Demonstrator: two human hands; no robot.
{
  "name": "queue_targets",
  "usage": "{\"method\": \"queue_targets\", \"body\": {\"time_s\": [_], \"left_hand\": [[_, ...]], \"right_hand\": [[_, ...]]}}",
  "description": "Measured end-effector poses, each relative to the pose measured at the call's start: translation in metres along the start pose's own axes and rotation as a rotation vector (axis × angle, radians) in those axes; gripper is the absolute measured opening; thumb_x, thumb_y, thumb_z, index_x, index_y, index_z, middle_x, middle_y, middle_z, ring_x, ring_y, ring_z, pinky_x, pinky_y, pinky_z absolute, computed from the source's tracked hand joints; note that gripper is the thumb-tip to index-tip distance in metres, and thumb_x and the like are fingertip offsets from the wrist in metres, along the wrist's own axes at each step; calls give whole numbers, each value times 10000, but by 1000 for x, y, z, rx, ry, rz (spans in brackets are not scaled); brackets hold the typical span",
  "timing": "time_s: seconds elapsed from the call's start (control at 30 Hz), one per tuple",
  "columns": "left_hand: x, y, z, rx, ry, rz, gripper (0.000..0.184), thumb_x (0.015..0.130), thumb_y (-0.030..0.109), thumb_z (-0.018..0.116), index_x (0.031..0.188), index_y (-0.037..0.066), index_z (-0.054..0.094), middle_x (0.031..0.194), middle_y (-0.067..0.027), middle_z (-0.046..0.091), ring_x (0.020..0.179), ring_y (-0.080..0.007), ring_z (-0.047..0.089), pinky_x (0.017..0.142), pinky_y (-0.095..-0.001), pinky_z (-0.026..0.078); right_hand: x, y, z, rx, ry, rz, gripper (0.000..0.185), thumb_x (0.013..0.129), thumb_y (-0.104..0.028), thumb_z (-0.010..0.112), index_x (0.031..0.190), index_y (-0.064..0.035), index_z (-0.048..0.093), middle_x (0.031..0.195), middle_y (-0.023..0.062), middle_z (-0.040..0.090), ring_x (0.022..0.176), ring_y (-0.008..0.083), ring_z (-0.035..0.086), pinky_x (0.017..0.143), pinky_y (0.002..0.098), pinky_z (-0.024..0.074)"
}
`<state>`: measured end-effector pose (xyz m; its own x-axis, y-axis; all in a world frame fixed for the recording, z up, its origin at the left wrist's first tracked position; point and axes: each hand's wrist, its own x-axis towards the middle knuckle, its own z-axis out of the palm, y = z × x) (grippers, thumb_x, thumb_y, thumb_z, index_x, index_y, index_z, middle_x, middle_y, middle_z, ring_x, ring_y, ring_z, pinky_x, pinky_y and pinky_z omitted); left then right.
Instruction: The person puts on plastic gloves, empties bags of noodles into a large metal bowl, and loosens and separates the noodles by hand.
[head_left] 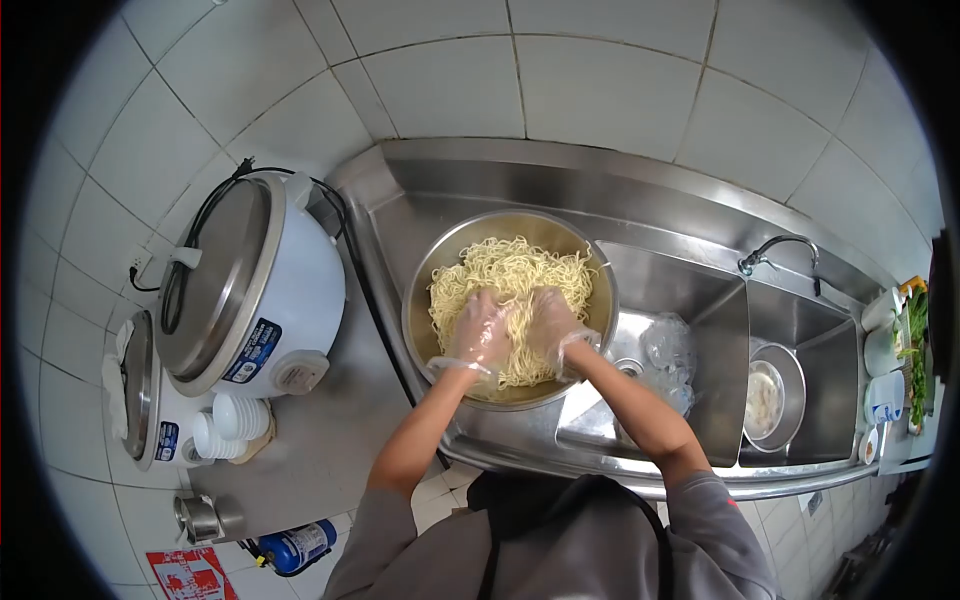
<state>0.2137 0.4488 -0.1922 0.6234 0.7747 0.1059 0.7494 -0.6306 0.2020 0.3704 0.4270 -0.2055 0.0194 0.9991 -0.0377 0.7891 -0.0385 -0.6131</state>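
Note:
A large steel bowl (412, 330) holds a heap of pale yellow noodles (520, 262). Both of my hands are inside it, in clear plastic gloves. My left hand (482, 332) reaches into the near left of the heap, its fingers curled into the strands. Just to its right, my right hand (556, 325) is likewise dug into the noodles, with the fingertips buried. A narrow band of noodles shows between the two hands. The loose glove cuffs hang at my wrists near the bowl's rim.
The bowl stands on the steel counter left of a double sink (690, 290). Clear plastic bags (668, 350) lie in the near basin; a steel bowl (790, 395) sits in the far one, below a faucet (778, 252). Left are a big rice cooker (310, 290) and stacked white bowls (240, 415).

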Motion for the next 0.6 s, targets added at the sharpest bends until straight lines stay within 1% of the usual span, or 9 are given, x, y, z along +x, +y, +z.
{"method": "queue_targets", "body": {"time_s": [0.03, 0.1, 0.2, 0.23, 0.33, 0.43, 0.53, 0.57, 0.6], "left_hand": [[7, -11, 5, -414, 123, -91, 539, 532, 1, 668, 1049, 85, 546, 1068, -131, 527, 1042, -280, 489, 886, -359, 403], [13, -6, -51, -595, 260, -8, 450, 623, 10, 665, 1052, 75, 545, 1033, -161, 529, 961, -276, 540, 760, -371, 449], [22, -16, -123, -1320, 503, 127, 562, 584, -120, 595, 1106, 28, 449, 889, -22, 580, 853, -159, 569, 738, -272, 501], [25, -23, -142, -1284, 416, -99, 565, 581, -121, 590, 1109, 10, 438, 948, -43, 564, 840, -144, 563, 701, -272, 506], [47, -54, -153, -904, 681, 120, 363, 728, -28, 580, 1068, 35, 468, 924, -65, 564, 810, -135, 578, 724, -264, 500], [35, -3, -193, -1574, 797, 32, 210, 814, 48, 527, 1021, 50, 494, 903, -58, 569, 768, -136, 575, 707, -272, 512], [41, -19, -204, -1824, 472, 204, 154, 862, 84, 461, 1009, 48, 488, 923, -72, 563, 771, -161, 579, 700, -290, 525], [42, -16, -204, -1539, 573, 224, 140, 865, 95, 461, 995, 53, 488, 929, -93, 567, 791, -188, 589, 693, -299, 535], [39, -10, -210, -1635, 573, 261, 141, 855, 72, 472, 994, 53, 487, 925, -97, 571, 798, -185, 594, 700, -311, 539]], "right_hand": [[-5, -7, -5, 221, 112, 83, 495, 718, -138, 605, 1174, 6, 475, 1094, 255, 523, 1094, 277, 495, 904, 318, 412], [-15, -52, -89, 529, -193, 252, 460, 696, -101, 621, 1139, -41, 512, 1130, 213, 506, 974, 210, 554, 828, 292, 446], [4, -82, -139, 566, 212, -291, 413, 666, -77, 651, 1067, -78, 551, 910, 88, 607, 694, 114, 565, 641, 279, 475], [13, -91, -150, 553, 213, -271, 373, 690, -117, 651, 1051, -79, 564, 908, 95, 613, 736, 129, 572, 683, 298, 473], [6, -132, -193, 353, 264, -307, 318, 734, -225, 643, 1017, -87, 602, 917, 110, 629, 825, 173, 594, 754, 315, 470], [4, -147, -216, 627, 228, -75, 360, 724, -273, 655, 1028, -84, 613, 938, 115, 634, 871, 192, 597, 782, 302, 465], [-1, -153, -223, 360, 243, -268, 407, 721, -299, 662, 1055, -73, 605, 965, 126, 629, 884, 207, 596, 790, 306, 463], [-2, -153, -223, 575, 205, -305, 415, 722, -312, 664, 1044, -56, 607, 970, 143, 624, 892, 216, 596, 791, 320, 463], [-2, -151, -223, 552, 181, -278, 416, 719, -311, 664, 1041, -55, 606, 964, 143, 626, 889, 219, 596, 797, 322, 461]]}}
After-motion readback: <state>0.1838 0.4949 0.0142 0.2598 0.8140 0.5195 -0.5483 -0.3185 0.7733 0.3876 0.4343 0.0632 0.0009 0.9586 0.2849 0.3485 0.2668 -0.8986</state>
